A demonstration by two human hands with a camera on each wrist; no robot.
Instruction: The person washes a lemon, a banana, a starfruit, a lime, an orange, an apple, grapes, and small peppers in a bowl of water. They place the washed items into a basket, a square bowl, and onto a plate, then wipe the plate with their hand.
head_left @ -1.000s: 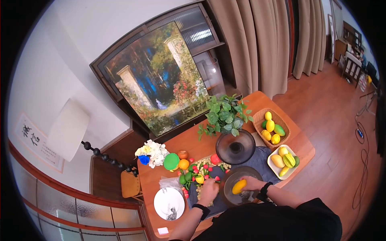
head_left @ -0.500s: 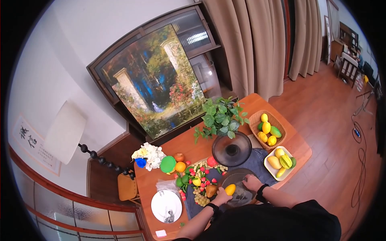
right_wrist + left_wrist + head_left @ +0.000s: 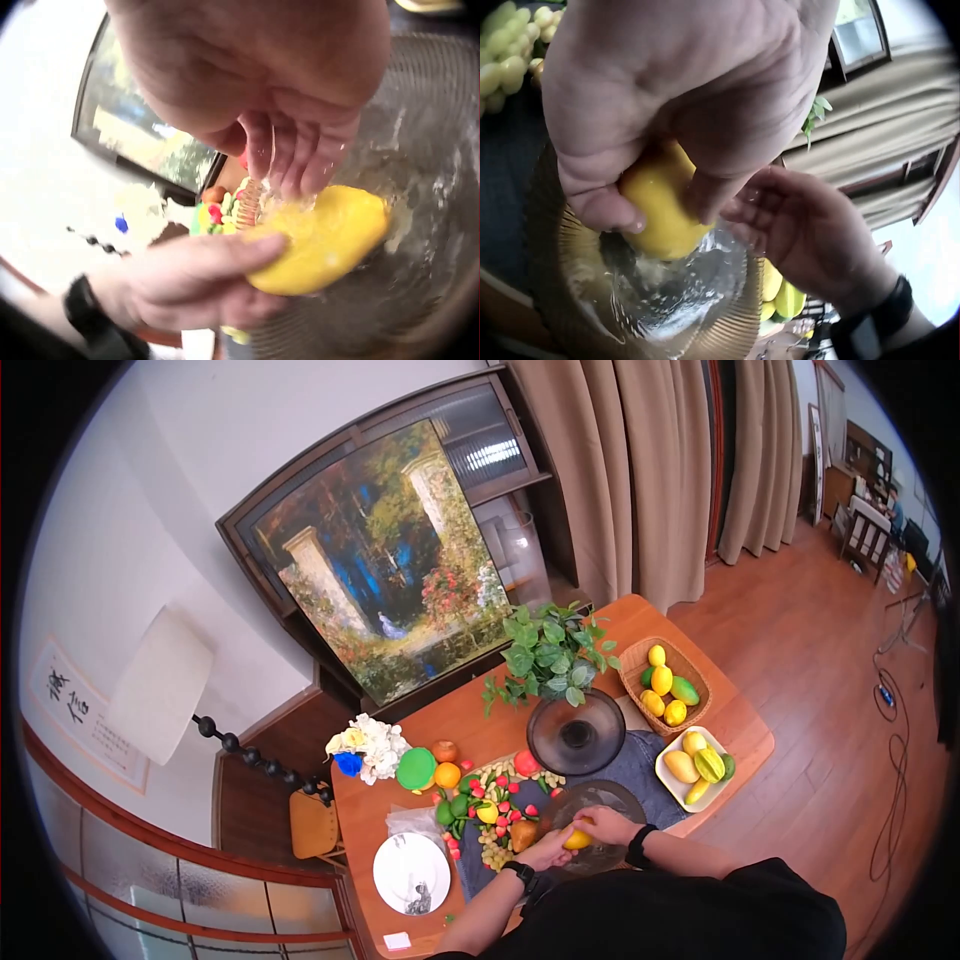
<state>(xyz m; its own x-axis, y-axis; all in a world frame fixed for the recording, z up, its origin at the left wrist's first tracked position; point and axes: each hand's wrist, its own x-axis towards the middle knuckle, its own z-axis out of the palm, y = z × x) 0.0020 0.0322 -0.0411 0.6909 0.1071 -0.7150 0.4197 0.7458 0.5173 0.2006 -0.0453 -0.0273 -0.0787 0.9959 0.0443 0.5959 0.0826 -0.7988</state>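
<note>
My left hand [image 3: 546, 851] grips a wet yellow mango [image 3: 322, 244], its thumb and fingers around one end. Beneath the fruit is a ribbed clear glass bowl [image 3: 735, 326] of water, its surface broken by splashes. The right hand [image 3: 300, 142] is right at the mango's upper side, fingers fairly straight and wet, with water running off them. In the left wrist view the mango [image 3: 664, 206] hangs low over the water, partly hidden by the left palm. Left of the bowl lies a brown pear [image 3: 523, 834].
Strawberries, grapes and green fruit [image 3: 445, 813] lie left of the bowl near a white plate [image 3: 411, 872]. A dark round stand [image 3: 577, 732] is behind it. To the right are a cream dish [image 3: 665, 765] of fruit and a wicker basket [image 3: 700, 705] with several mangoes.
The mango has passed from my right hand to my left, which moved over from the fruit pile to the bowl. My right hand has come back in beside it.
</note>
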